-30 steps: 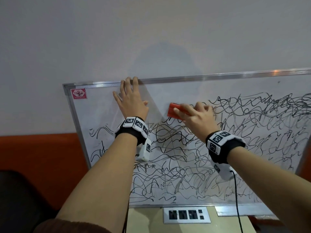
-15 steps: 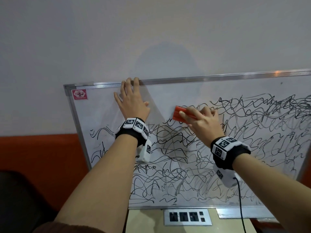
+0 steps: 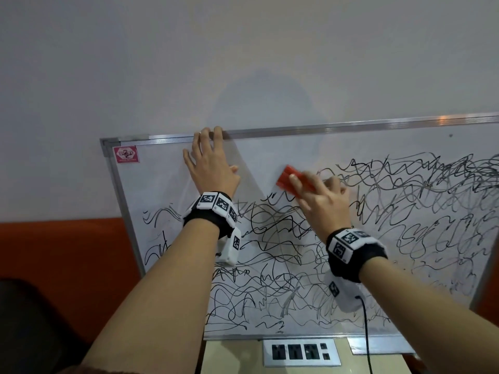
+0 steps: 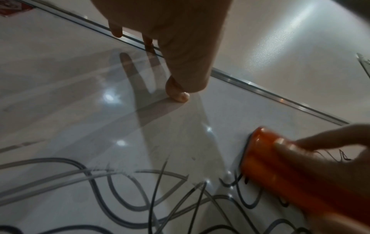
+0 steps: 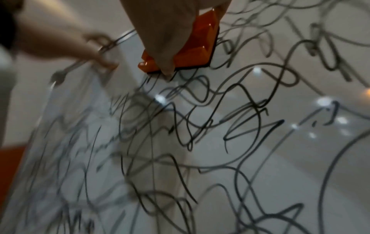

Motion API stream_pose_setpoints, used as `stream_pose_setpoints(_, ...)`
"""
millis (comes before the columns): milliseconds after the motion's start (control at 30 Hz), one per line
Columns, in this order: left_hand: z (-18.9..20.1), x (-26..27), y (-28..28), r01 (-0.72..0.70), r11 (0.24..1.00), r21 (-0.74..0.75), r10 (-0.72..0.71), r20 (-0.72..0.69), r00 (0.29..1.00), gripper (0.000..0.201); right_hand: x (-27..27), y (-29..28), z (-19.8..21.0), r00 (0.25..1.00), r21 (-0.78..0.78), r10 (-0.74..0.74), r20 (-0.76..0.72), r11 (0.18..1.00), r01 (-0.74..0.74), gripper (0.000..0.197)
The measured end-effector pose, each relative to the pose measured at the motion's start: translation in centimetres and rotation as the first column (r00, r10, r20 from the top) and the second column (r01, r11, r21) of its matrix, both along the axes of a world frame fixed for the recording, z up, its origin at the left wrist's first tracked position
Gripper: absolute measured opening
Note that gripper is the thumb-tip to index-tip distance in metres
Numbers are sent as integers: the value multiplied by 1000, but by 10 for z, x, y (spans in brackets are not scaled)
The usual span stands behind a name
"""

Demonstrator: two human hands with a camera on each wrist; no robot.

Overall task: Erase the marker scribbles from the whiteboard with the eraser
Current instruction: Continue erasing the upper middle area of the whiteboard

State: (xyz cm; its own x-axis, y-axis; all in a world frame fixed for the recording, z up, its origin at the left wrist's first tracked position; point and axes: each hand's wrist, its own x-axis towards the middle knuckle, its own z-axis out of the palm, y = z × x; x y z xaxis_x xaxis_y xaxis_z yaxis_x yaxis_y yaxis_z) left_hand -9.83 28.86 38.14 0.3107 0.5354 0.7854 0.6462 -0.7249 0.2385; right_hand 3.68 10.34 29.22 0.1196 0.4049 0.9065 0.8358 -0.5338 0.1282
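Most scribbles (image 3: 378,225) lie right of and below the eraser (image 3: 293,182), gripped slantwise by the right hand (image 3: 321,203) near the whiteboard's (image 3: 162,179) top; left hand (image 3: 210,168) flat, bracing.

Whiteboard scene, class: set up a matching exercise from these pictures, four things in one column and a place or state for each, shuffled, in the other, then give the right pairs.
Things
1. eraser
2. left hand
3. pink sticker
4. socket panel

Places or states
A. top left corner of the whiteboard
B. below the board's bottom edge
C. gripped by the right hand, pressed on the scribbles
D. flat on the board, fingers reaching the top frame

Pairs: 1-C, 2-D, 3-A, 4-B
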Motion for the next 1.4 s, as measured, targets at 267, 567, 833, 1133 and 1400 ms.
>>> stream_pose_setpoints(267, 1, 0, 1, 0, 1000, 4, 0, -5, 1000, 88, -12, 17, -13, 1000, -91, -5, 16, 996, 7, 63)
stream_pose_setpoints(567, 2, 1, 0, -4, 1000, -8, 4, -16, 1000, 88, -7, 12, -18, 992, -198, 59, 108, 980, -37, 64)
stream_pose_setpoints(833, 1, 2, -1, -3, 1000, -7, 3, 2, 1000, 88, -3, 2, -6, 993, -198, 44, 107, 980, -22, 56)
stream_pose_setpoints(1133, 3, 2, -2, 0, 1000, -21, 0, 1, 1000, 87, -2, 3, -2, 992, -257, 69, 107, 966, -40, 60)
stream_pose_setpoints(1400, 4, -4, 2, -26, 999, 27, 28, -92, 995, 92, -12, 21, 0, 990, -273, 93, 101, 960, -62, 68)
